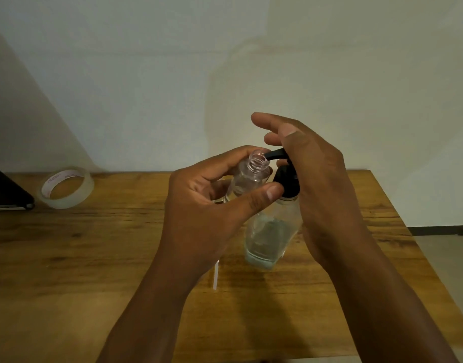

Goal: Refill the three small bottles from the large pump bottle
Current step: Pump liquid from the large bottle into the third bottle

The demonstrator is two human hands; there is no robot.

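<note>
Left hand [212, 205] fingers [261, 197] clamp the uncapped small bottle [248, 176], its mouth under the black nozzle [276, 154]. Right hand [319, 174] fingers rest on the pump; grip indeterminate. Large pump bottle [269, 231] stands on the surface [94, 258]. Tape roll [66, 187] lettering unreadable.

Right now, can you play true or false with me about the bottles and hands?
1. The left hand holds a small clear bottle. True.
2. The small bottle has its cap on. False: its threaded neck is open.
3. The black pump nozzle points at the small bottle's mouth. True.
4. The roll of clear tape sits right of the large pump bottle. False: far left.
5. The right hand rests flat on the wooden table. False: it is at the pump.
</note>
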